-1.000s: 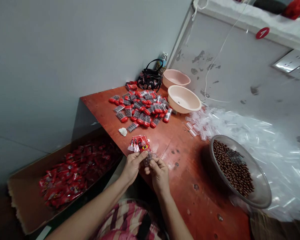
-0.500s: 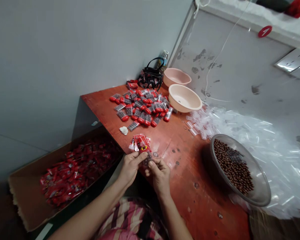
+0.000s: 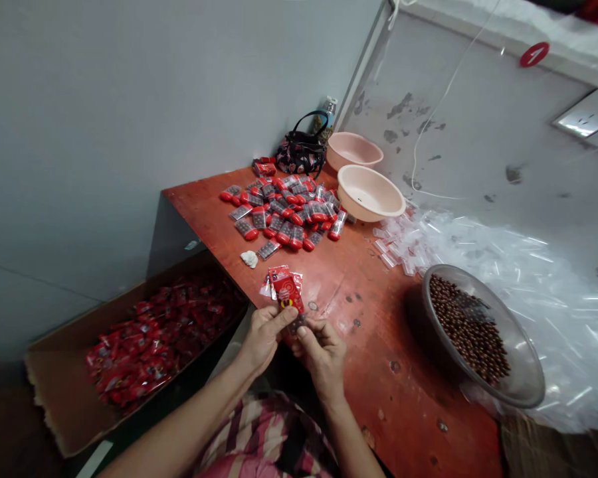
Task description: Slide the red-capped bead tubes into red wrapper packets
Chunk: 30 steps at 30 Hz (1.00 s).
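My left hand point(image 3: 265, 333) and my right hand point(image 3: 320, 348) meet at the near edge of the red-brown table point(image 3: 379, 345). Together they pinch a small clear tube of dark beads point(image 3: 296, 323) and a red printed packet point(image 3: 288, 292) that stands up from my fingers. A few more red packets lie on the table just behind it. Both hands are closed on these items.
A pile of red-capped filled tubes point(image 3: 286, 212) lies at the far end, beside two pink basins point(image 3: 369, 192) and a black bag point(image 3: 300, 151). A metal bowl of brown beads point(image 3: 478, 335) sits right, with clear empty tubes point(image 3: 478, 252) behind. A cardboard box of red packets point(image 3: 144, 342) stands left.
The hands stay together at the table edge; the red packet now stands more upright over the tube. The view has shifted slightly.
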Each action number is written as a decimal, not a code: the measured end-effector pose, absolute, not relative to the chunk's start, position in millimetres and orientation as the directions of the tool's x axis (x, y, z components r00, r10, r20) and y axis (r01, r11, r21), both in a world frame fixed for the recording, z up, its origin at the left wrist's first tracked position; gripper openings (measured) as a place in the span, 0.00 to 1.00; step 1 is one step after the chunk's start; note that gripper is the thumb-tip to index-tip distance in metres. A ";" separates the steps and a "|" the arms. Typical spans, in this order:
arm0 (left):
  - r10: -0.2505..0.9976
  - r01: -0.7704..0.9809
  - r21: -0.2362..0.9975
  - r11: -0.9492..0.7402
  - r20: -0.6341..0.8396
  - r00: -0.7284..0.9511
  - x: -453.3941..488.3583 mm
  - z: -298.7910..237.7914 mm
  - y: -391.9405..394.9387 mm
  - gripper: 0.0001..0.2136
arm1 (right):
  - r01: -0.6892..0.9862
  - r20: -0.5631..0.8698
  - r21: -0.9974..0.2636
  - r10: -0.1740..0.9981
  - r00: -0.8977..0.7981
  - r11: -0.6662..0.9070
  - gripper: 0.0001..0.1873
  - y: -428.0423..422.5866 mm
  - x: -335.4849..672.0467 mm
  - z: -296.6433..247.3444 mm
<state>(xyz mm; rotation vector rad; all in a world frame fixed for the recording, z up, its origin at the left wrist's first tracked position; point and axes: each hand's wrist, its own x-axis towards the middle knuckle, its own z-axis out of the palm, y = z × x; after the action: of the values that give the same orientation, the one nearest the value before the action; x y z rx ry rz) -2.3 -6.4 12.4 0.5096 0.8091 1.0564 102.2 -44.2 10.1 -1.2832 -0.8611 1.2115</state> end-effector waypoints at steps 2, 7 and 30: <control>0.899 -0.548 0.715 0.435 -0.315 0.303 -0.1 9.1 -10.4 0.11 | -0.283 -0.181 -0.952 0.963 0.201 -0.120 0.08 -40.2 102.8 6.1; 0.907 -0.552 0.723 0.416 -0.288 0.307 -3.9 3.4 -13.4 0.10 | -0.404 -0.254 -0.891 0.965 0.062 -0.209 0.10 -21.6 107.2 -4.0; 0.902 0.777 0.540 -0.324 0.423 0.083 -35.2 -22.1 44.8 0.18 | -0.082 -0.198 -0.977 0.980 -0.019 -0.199 0.11 -1.7 115.8 7.5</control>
<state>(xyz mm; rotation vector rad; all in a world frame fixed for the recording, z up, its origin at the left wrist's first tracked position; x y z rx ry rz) -35.2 44.8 -22.1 2.1753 1.7109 1.0673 115.8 -1.7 7.5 -1.2853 -1.0533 1.4005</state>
